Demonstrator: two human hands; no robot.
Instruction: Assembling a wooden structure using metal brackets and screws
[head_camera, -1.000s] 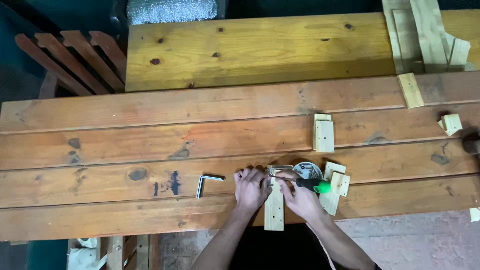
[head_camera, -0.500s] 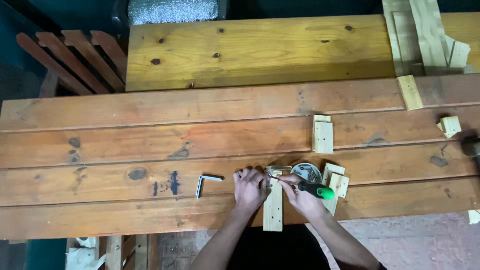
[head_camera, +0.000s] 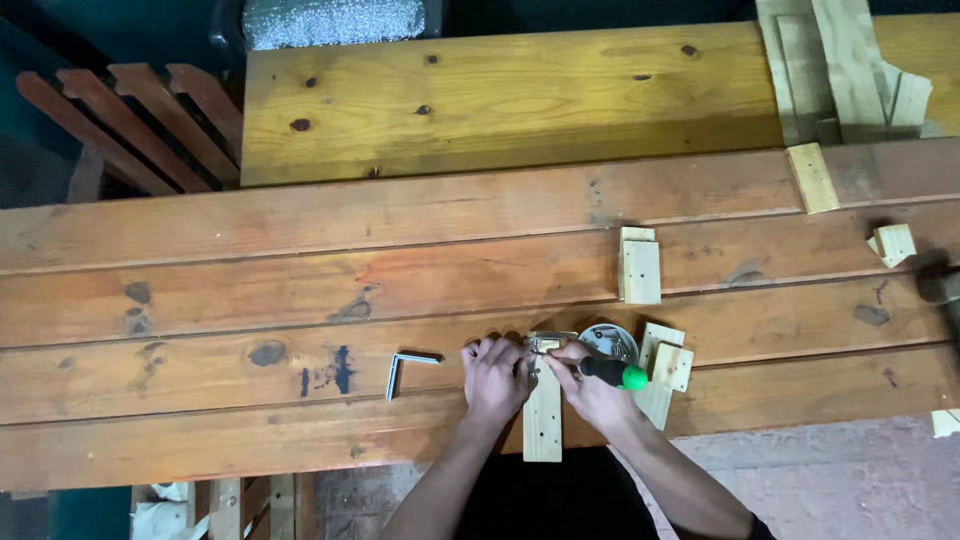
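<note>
Fingers of the left hand (head_camera: 495, 378) are curled loosely and pressed down beside the top of a narrow wooden strip (head_camera: 543, 420), steadying it against the workbench (head_camera: 250, 300). The right hand (head_camera: 590, 392) has its fingers wrapped tightly round a screwdriver (head_camera: 610, 373) with a black and green handle, whose tip points left towards a small metal bracket (head_camera: 550, 338) at the strip's upper end. Whether the tip touches the bracket cannot be told.

Both forearms come up from the bottom edge and meet at the strip, hands almost touching, backs of the hands facing up. The strip lies lengthwise towards the person, its lower end hanging over the front edge of the bench.

Just right of the hands lies a round metal tin (head_camera: 610, 340), with two small wooden blocks (head_camera: 665, 365) beside it. A bent hex key (head_camera: 405, 368) lies just left of the left hand. Another wooden block (head_camera: 640, 268) sits further back on the bench, and a small offcut (head_camera: 892, 243) lies well apart to the right. A slatted wooden chair (head_camera: 130, 125) stands behind the bench on the left.
</note>
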